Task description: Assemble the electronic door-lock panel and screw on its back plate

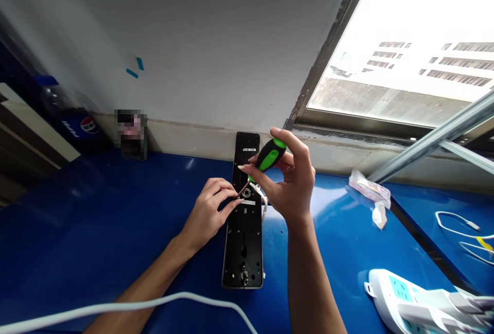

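Observation:
A long black metal plate (244, 231), dotted with holes and small screws, lies lengthwise on the blue table. My right hand (295, 179) is closed around the green and black handle of a screwdriver (269, 158), which tilts down to the left. Its thin shaft ends over the plate's left edge, where the fingertips of my left hand (214, 205) pinch around the tip. Whatever small part may sit between those fingertips is hidden. A white connector cable (264, 201) comes out at the plate's right side. Near the plate's lower end stands a metal spindle (244, 275).
A white power strip (386, 293) with plugs is at the lower right. Crumpled plastic packaging (370, 190) lies below the window, left of a white cable (455, 231). A Pepsi bottle (79, 125) stands at the back left. A thick white cord (154, 302) crosses the foreground.

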Demonstrator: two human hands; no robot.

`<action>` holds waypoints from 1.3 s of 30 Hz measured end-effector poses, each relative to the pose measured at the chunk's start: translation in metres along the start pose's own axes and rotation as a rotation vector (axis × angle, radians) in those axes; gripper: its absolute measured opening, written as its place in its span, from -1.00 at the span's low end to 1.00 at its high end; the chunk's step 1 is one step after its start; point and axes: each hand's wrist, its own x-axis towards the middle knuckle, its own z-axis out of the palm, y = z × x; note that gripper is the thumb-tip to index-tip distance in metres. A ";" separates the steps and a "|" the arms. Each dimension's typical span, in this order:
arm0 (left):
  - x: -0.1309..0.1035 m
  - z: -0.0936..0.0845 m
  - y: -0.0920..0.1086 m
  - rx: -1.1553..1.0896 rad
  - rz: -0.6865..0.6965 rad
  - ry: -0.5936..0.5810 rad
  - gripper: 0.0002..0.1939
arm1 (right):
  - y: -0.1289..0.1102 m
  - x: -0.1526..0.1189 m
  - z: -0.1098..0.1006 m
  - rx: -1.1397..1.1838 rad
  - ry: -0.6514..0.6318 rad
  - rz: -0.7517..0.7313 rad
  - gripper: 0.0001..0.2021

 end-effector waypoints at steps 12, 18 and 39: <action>0.002 -0.008 0.006 0.128 0.110 -0.161 -0.92 | -0.012 0.002 -0.005 0.086 -0.311 0.045 -0.37; -0.001 0.000 0.016 0.064 0.070 -0.127 -0.89 | -0.026 0.003 -0.016 0.075 -0.306 -0.011 -0.40; -0.010 0.011 0.020 0.123 0.102 -0.216 -0.73 | -0.016 -0.019 -0.038 -0.013 -0.205 -0.009 -0.31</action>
